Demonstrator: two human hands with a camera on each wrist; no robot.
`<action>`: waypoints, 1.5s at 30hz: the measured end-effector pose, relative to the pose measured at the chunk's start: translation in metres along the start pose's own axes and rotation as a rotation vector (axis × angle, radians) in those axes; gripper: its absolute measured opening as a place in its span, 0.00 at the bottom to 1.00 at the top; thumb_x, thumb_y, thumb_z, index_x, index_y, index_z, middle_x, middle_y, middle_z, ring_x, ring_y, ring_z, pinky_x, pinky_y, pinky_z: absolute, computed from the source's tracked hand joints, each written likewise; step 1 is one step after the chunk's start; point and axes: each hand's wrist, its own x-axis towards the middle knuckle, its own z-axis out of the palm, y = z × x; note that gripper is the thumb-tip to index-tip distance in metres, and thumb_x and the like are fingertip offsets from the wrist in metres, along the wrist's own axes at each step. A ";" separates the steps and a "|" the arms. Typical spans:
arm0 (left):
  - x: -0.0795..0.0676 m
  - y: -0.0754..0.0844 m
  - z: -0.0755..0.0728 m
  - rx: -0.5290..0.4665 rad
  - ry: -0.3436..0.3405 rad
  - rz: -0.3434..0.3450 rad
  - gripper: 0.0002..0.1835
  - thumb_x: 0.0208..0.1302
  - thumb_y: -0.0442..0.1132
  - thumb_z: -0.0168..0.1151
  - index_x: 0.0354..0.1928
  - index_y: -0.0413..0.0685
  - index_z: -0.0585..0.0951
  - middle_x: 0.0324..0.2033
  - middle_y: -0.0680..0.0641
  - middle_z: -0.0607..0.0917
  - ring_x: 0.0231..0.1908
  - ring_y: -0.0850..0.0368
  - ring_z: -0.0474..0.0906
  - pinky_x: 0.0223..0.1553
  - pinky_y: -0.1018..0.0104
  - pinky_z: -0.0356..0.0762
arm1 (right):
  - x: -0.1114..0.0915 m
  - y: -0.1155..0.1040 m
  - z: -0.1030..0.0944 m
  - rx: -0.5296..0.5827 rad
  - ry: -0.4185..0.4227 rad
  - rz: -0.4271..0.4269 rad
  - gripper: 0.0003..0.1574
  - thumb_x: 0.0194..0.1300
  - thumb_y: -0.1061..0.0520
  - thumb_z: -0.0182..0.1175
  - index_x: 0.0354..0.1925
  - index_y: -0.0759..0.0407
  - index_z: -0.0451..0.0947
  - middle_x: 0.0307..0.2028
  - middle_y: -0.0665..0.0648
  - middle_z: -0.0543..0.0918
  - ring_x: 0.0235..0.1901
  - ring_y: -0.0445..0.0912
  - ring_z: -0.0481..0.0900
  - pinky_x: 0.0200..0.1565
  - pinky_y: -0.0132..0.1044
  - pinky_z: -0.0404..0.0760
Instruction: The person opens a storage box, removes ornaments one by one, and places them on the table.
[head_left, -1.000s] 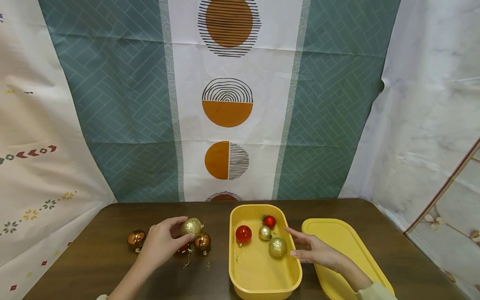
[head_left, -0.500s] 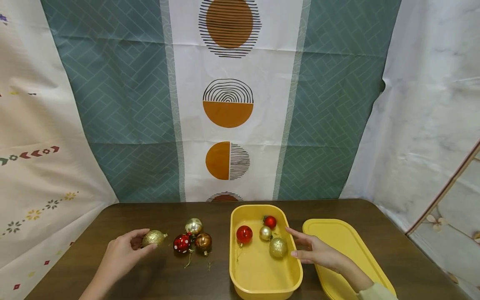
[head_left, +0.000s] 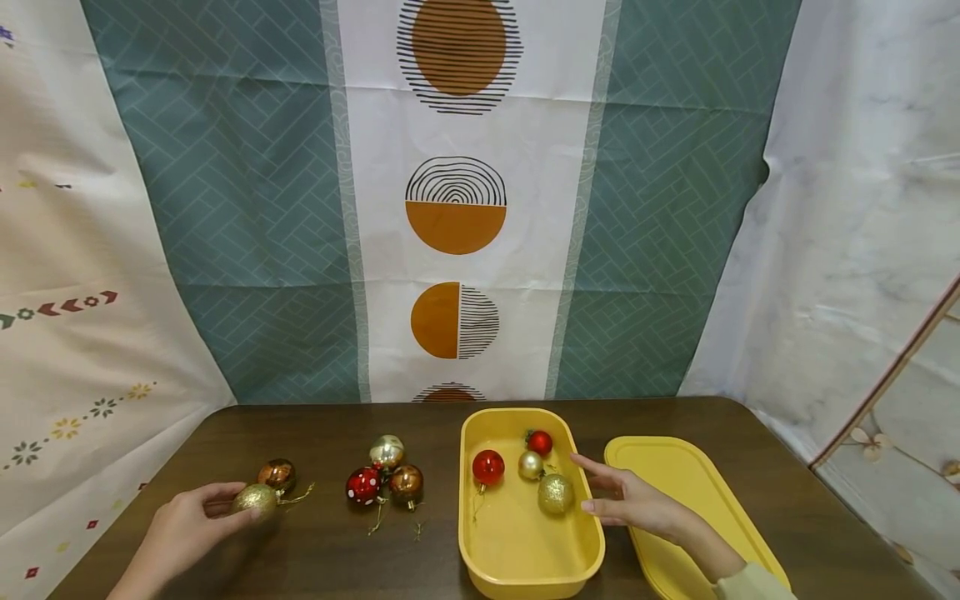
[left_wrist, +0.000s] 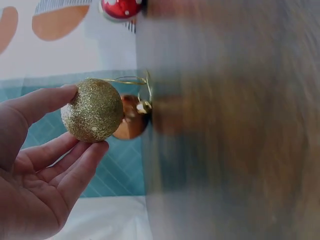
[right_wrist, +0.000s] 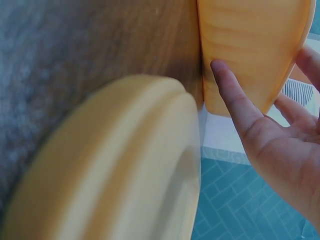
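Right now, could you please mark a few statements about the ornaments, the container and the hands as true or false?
1. The left hand holds a gold glitter ball. True.
2. The yellow container holds six ornaments. False: four lie in it, two red and two gold.
3. The yellow lid lies on the table to the right of the container. True.
4. The right hand grips a red ball. False: its fingers are straight against the container's right wall and hold nothing.
5. A copper ball sits right beside the gold glitter ball. True.
6. The red ball with white dots lies inside the container. False: it lies on the table, left of it.
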 end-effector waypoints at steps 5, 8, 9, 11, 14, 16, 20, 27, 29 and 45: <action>0.002 -0.010 -0.002 0.002 -0.039 -0.019 0.31 0.50 0.51 0.67 0.47 0.31 0.77 0.34 0.37 0.84 0.38 0.42 0.81 0.40 0.42 0.71 | 0.000 0.000 0.000 0.001 0.002 0.004 0.42 0.67 0.58 0.51 0.70 0.61 0.41 0.60 0.83 0.51 0.54 0.60 0.69 0.47 0.50 0.76; 0.003 -0.014 -0.003 0.009 -0.036 -0.018 0.30 0.49 0.51 0.67 0.46 0.32 0.78 0.34 0.37 0.84 0.38 0.40 0.80 0.40 0.42 0.70 | 0.000 0.001 0.000 -0.006 0.006 0.008 0.42 0.67 0.58 0.51 0.70 0.61 0.41 0.61 0.84 0.50 0.55 0.61 0.69 0.47 0.50 0.76; 0.003 -0.015 -0.003 0.010 -0.033 -0.017 0.30 0.49 0.51 0.68 0.46 0.32 0.78 0.33 0.37 0.84 0.38 0.40 0.80 0.40 0.42 0.70 | 0.000 0.001 0.000 -0.007 0.006 0.010 0.42 0.67 0.57 0.51 0.70 0.61 0.41 0.61 0.84 0.50 0.55 0.61 0.68 0.47 0.50 0.76; 0.004 -0.018 -0.003 0.009 -0.034 -0.018 0.29 0.49 0.50 0.68 0.45 0.32 0.79 0.33 0.37 0.85 0.37 0.40 0.80 0.40 0.42 0.70 | 0.000 0.000 0.000 -0.008 0.006 0.011 0.42 0.67 0.58 0.51 0.70 0.61 0.41 0.61 0.84 0.50 0.55 0.61 0.69 0.47 0.50 0.76; 0.005 -0.021 -0.002 0.005 -0.050 -0.027 0.30 0.49 0.51 0.67 0.45 0.31 0.78 0.33 0.37 0.84 0.37 0.42 0.81 0.40 0.42 0.70 | 0.000 0.000 0.000 -0.005 0.007 0.012 0.42 0.67 0.58 0.51 0.70 0.61 0.41 0.60 0.83 0.51 0.54 0.59 0.70 0.47 0.50 0.75; 0.007 -0.023 -0.002 0.002 -0.070 -0.037 0.31 0.50 0.52 0.67 0.46 0.30 0.78 0.34 0.36 0.84 0.37 0.42 0.80 0.40 0.42 0.70 | 0.000 0.001 0.001 -0.003 0.007 0.013 0.42 0.67 0.57 0.51 0.70 0.61 0.41 0.60 0.83 0.52 0.53 0.58 0.70 0.47 0.50 0.75; 0.010 -0.026 -0.001 0.002 -0.107 -0.055 0.33 0.50 0.52 0.66 0.47 0.28 0.77 0.35 0.35 0.84 0.38 0.40 0.80 0.40 0.42 0.70 | 0.000 0.002 0.001 0.007 0.002 0.009 0.42 0.67 0.58 0.51 0.70 0.61 0.41 0.60 0.82 0.53 0.53 0.57 0.71 0.47 0.49 0.75; 0.013 -0.029 -0.001 0.005 -0.124 -0.059 0.33 0.50 0.53 0.66 0.48 0.28 0.76 0.36 0.35 0.83 0.40 0.37 0.78 0.40 0.42 0.70 | 0.000 0.001 0.001 0.002 0.004 0.004 0.42 0.67 0.57 0.51 0.70 0.61 0.41 0.60 0.82 0.53 0.53 0.57 0.71 0.47 0.49 0.76; 0.013 -0.029 0.000 0.005 -0.124 -0.058 0.33 0.50 0.53 0.66 0.48 0.28 0.76 0.36 0.35 0.83 0.40 0.37 0.78 0.40 0.42 0.70 | 0.000 0.001 0.000 -0.002 0.003 0.006 0.42 0.67 0.57 0.51 0.70 0.61 0.41 0.61 0.82 0.52 0.53 0.58 0.71 0.47 0.50 0.75; 0.013 -0.024 -0.001 0.019 -0.113 -0.049 0.34 0.50 0.54 0.66 0.48 0.28 0.75 0.37 0.35 0.83 0.41 0.38 0.78 0.40 0.43 0.70 | 0.000 0.000 0.000 0.006 -0.003 0.015 0.42 0.67 0.58 0.51 0.70 0.62 0.40 0.60 0.81 0.55 0.54 0.58 0.71 0.48 0.50 0.75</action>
